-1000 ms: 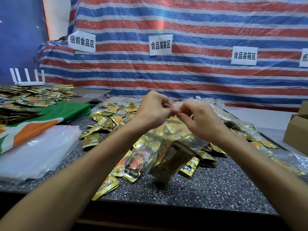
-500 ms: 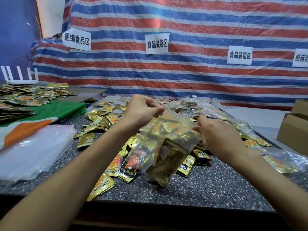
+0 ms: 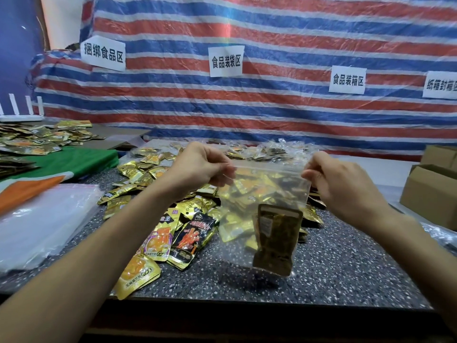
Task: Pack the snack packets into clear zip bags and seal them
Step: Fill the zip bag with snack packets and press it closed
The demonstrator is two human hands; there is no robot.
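Observation:
I hold a clear zip bag (image 3: 265,191) up above the speckled table (image 3: 333,273). My left hand (image 3: 200,167) pinches its top left corner and my right hand (image 3: 341,184) pinches its top right corner, so the zip strip is stretched flat between them. A dark brownish-green snack packet (image 3: 275,240) hangs inside the bag at its lower right. Behind and below the bag lies a heap of loose gold snack packets (image 3: 163,177). Colourful packets (image 3: 173,238) lie in front near the table edge.
A stack of empty clear bags (image 3: 42,219) lies at the left. A green and orange cloth (image 3: 61,167) holds more packets farther left. Filled clear bags (image 3: 277,151) pile at the back. Cardboard boxes (image 3: 430,191) stand at the right. A striped tarp (image 3: 272,100) hangs behind.
My hands were together at the middle of the bag's top. They have slid apart along the zip strip to its two corners, and the bag now hangs flatter and more upright.

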